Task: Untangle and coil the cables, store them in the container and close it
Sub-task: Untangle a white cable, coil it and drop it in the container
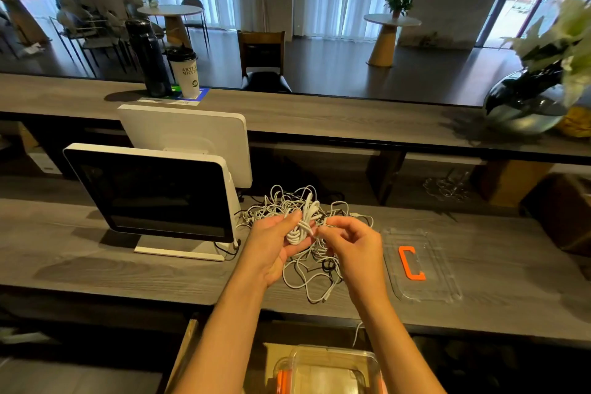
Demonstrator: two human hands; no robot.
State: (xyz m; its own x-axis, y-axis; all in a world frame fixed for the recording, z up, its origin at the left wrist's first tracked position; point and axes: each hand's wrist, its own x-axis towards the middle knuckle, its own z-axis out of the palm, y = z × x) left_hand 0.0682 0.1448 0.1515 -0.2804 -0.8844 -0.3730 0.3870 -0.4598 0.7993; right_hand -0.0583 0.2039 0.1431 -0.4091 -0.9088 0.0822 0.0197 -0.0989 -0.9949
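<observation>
A white-framed point-of-sale screen [150, 192] stands on the grey wood-grain counter [80, 253], a second white display [185, 134] back-to-back behind it. Up on the raised ledge [351, 118], a dark tall bottle [148, 57] stands just beside a white paper cup with black lid [185, 72]. Far right, a round glass vase of white flowers [531, 102].

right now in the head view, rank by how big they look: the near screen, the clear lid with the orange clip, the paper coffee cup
1. near screen
2. clear lid, a good deal smaller
3. paper coffee cup, smallest, though it stands farthest from the camera, so its true size is unsure
</observation>
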